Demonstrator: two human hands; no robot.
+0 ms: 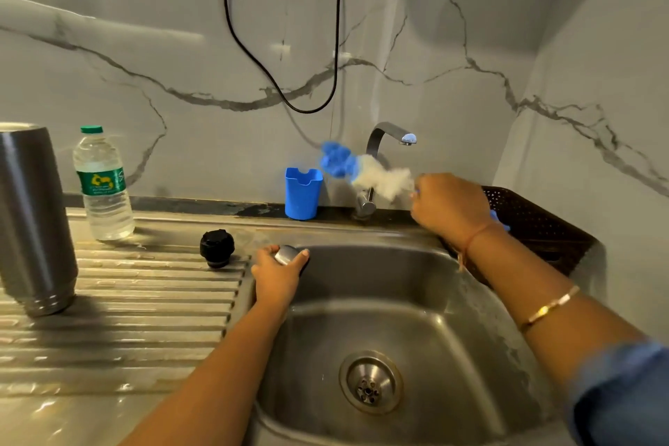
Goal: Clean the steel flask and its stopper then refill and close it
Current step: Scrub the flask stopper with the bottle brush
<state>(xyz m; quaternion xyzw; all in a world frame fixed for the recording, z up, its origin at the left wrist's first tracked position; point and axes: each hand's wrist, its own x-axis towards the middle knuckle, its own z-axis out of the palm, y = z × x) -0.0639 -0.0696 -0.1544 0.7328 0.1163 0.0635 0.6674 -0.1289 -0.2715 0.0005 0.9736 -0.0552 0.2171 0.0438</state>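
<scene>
The steel flask (pixel 34 221) stands upside down on the ribbed drainboard (pixel 144 304) at far left, threaded mouth downward. Its black stopper (pixel 217 248) sits on the drainboard near the sink's back left corner. My left hand (pixel 277 277) grips a small rounded steel piece (pixel 287 253) at the sink's left rim; my fingers hide most of it. My right hand (pixel 449 208) holds a bottle brush (pixel 365 170) with blue and white bristles, raised and motion-blurred in front of the tap (pixel 392 136). The blue end of the brush handle sticks out behind my wrist.
A steel sink (pixel 470 355) with a central drain lies below my hands. A plastic water bottle (pixel 103 188) stands behind the drainboard. A blue holder cup (pixel 303 193) sits against the wall. A dark perforated basket (pixel 539 228) is at the right. A black cable hangs on the wall.
</scene>
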